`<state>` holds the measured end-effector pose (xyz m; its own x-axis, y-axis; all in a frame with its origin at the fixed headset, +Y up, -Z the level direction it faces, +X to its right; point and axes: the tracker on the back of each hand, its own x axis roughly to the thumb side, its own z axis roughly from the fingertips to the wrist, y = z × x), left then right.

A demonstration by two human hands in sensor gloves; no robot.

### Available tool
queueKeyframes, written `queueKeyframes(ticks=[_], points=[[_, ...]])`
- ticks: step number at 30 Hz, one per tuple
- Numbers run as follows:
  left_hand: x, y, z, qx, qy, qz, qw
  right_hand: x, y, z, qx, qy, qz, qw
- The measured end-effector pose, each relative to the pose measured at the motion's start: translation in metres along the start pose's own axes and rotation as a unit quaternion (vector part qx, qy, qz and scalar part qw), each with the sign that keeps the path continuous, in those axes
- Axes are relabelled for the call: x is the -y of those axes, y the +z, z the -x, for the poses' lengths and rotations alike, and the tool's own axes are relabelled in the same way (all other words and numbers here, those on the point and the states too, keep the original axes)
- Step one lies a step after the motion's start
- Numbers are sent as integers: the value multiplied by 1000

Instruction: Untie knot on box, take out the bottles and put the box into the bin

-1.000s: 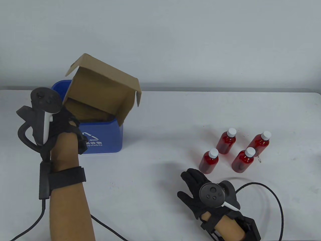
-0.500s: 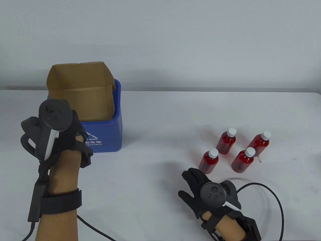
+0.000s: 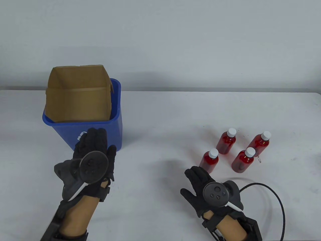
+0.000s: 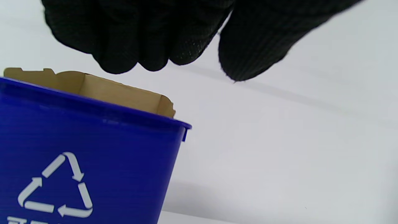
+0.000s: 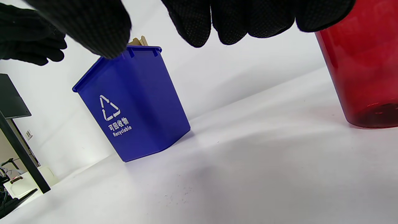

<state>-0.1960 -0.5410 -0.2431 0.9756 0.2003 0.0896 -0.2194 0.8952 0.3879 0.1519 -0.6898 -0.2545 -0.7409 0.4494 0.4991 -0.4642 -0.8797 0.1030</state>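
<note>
- Box (image 3: 77, 100) sits open in bin (image 3: 100, 130), desk's left rear.
- My left hand (image 3: 94, 153): fingers relaxed, empty, before bin.
- My right hand (image 3: 200, 185): flat, empty, beside four bottles (image 3: 227, 141).

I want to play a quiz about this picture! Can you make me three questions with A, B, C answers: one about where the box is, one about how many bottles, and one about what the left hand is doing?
1. Where is the cardboard box?
A. On the table beside the bottles
B. Standing in the blue bin
C. In the right hand

2. How many red bottles stand on the table?
A. Two
B. Six
C. Four

3. What is the left hand doing?
A. Hovering open in front of the bin, holding nothing
B. Gripping a bottle
C. Pulling a string

Answers: 1 B, the box pokes up out of the bin's rim. 2 C, four white caps show near the right hand. 3 A, its fingers are straight and empty.
</note>
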Motion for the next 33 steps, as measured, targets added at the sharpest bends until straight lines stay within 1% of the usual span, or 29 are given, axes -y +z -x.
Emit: queueKeyframes(ticks=[6, 9, 11, 15, 18, 19, 22, 24, 25, 27, 33], points=[[28, 24, -5, 31, 29, 2, 999, 0, 0, 0, 0, 1, 3, 1000], [45, 33, -7, 48, 59, 14, 997, 1, 0, 1, -2, 3, 4, 1000], [56, 39, -9, 61, 64, 23, 996, 1, 0, 1, -3, 4, 6, 1000], [77, 49, -9, 80, 58, 10, 995, 0, 0, 1, -8, 10, 5, 1000], [96, 56, -8, 90, 72, 26, 993, -1, -1, 1, -9, 15, 3, 1000], [105, 60, -9, 93, 80, 33, 992, -1, -1, 0, -9, 19, 2, 1000], [126, 69, -11, 103, 74, 44, 991, -2, -1, -2, -7, 29, 3, 1000], [133, 70, -13, 106, 88, 90, 986, -3, -2, -3, -7, 37, 3, 999], [134, 72, -16, 112, 94, 87, 985, -5, -2, -4, -5, 40, 0, 999], [134, 75, -22, 130, 73, 73, 986, -7, -3, -6, -4, 46, -5, 999], [143, 79, -34, 148, 60, 99, 982, -12, -6, -11, -6, 58, -14, 998]])
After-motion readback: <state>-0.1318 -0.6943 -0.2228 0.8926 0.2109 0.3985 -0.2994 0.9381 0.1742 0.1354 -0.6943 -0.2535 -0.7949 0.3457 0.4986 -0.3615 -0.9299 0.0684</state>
